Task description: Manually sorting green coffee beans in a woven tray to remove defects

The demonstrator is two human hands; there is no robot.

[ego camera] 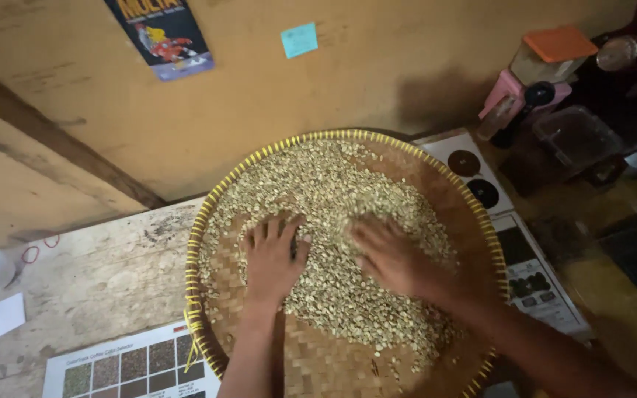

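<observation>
Here, line by line:
Tray: a round woven tray (473, 214) with a yellow-bound rim sits on the desk (105, 273), close to the person so both arms reach its middle without stretching.
Beans: pale green beans (333, 191) are spread thin over the far and middle part of the tray; the near weave is mostly bare, so single beans show against it.
Left hand: the left hand (273, 258) lies palm down on the beans at the middle-left, fingers (259, 237) released and fanned, grasping nothing, flat as if to spread the layer.
Right hand: the right hand (388, 254) rests on the beans just right of the other, blurred; its fingers look loosely spread and hold nothing that I can see.
Chart: a printed sheet of bean samples (130, 365) lies at the near left, partly under the tray rim, within easy glance.
Cards: more printed sheets (532, 284) lie on the right, beside the tray.
Wall: a wooden wall (348, 81) stands at the far side with a small blue note (299, 39).
Far right: a pink device with an orange lid (536, 70) stands well apart from the tray.
</observation>
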